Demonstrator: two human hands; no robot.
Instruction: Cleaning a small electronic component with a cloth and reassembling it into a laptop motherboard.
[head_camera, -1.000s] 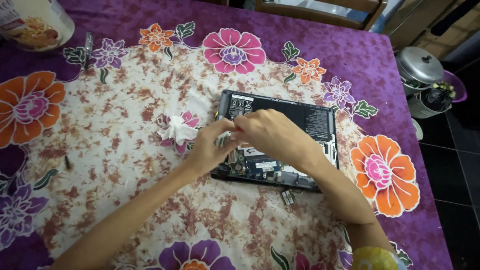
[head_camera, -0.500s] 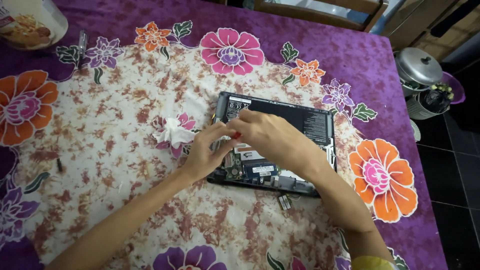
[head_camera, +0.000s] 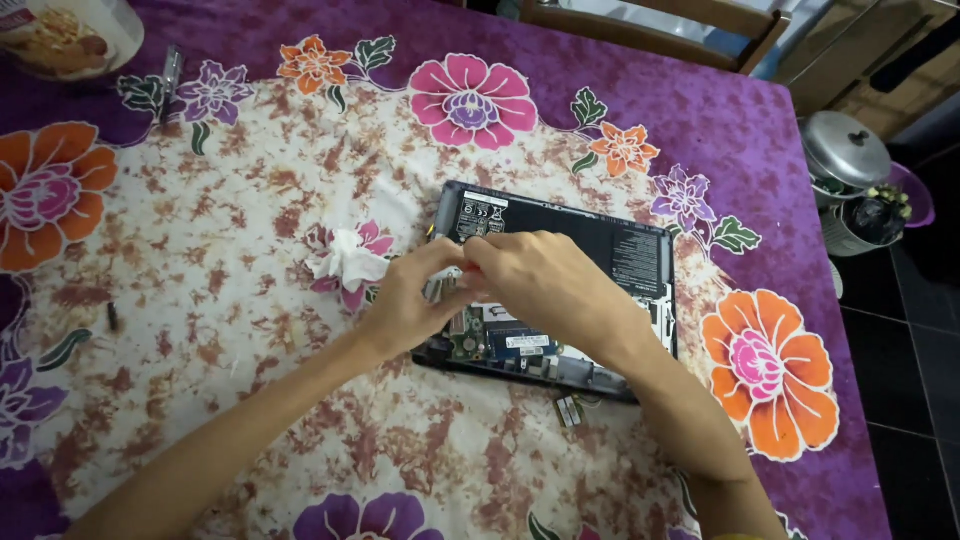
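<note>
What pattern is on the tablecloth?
Large flowers on purple around a cream, brown-mottled middle: tablecloth, head view.

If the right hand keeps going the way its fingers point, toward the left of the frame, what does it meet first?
The left hand first: its fingertips already meet the right hand above the opened laptop. Beyond that, likely the crumpled white tissue on the tablecloth, though height is unclear.

We see a bench covered by a purple cloth printed with large flowers around a mottled cream and brown centre. Beyond its far edge stands a wooden chair. At right, dark floor tiles and a lidded metal pot.
</note>
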